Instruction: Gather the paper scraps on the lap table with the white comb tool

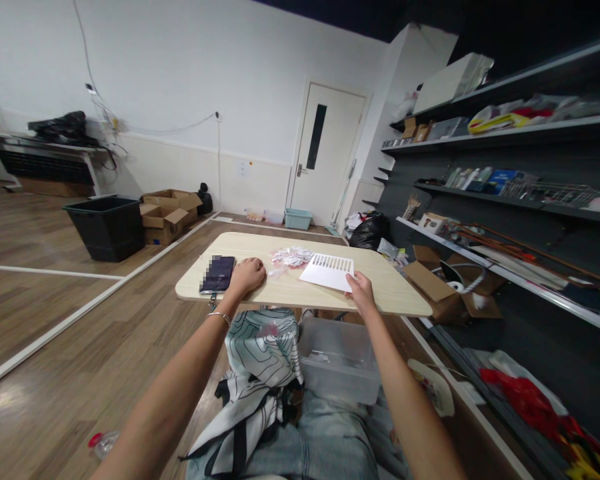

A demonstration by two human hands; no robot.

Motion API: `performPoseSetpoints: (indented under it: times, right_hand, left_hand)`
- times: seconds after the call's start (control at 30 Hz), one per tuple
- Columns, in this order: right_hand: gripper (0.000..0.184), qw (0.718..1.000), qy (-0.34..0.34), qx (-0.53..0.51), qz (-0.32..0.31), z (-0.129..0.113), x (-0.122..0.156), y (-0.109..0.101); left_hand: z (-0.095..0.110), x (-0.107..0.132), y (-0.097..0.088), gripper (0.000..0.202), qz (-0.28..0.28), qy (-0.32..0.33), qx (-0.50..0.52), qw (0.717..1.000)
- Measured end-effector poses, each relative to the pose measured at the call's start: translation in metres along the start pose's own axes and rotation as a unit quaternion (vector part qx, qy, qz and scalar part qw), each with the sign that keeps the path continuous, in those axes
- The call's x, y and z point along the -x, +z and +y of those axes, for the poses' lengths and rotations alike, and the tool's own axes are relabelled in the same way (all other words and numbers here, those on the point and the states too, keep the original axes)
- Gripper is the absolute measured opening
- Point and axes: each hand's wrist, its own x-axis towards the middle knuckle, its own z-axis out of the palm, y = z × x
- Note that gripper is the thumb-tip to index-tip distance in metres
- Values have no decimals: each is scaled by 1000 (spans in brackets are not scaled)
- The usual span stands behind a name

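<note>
My left hand [249, 275] lies on the pale wooden table [380, 287], palm down with its fingers resting on the top. It appears to hold nothing. Beside it, on the left, is a dark phone [220, 272] with a strap hanging over the table edge. My right hand [362, 291] grips the near right corner of a white card [325, 275] with a row of slots along its far side. A heap of small white and pinkish pieces [294, 257] lies between my hands, just past the card; the single pieces are too small to make out.
A clear plastic bin [337, 360] sits at my lap below the table edge, with a few pieces inside. Patterned cloth [263, 347] covers my left leg. Shelves [505, 193] and an open cardboard box [435, 287] stand on the right, a black bin [105, 230] on the left.
</note>
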Motion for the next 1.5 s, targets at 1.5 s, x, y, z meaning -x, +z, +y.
performPoseSetpoints:
  times: [1.5]
  right_hand:
    - [38, 999, 27, -13, 22, -8, 5, 0]
  left_hand:
    - [-1, 0, 0, 35, 5, 2, 6, 1000]
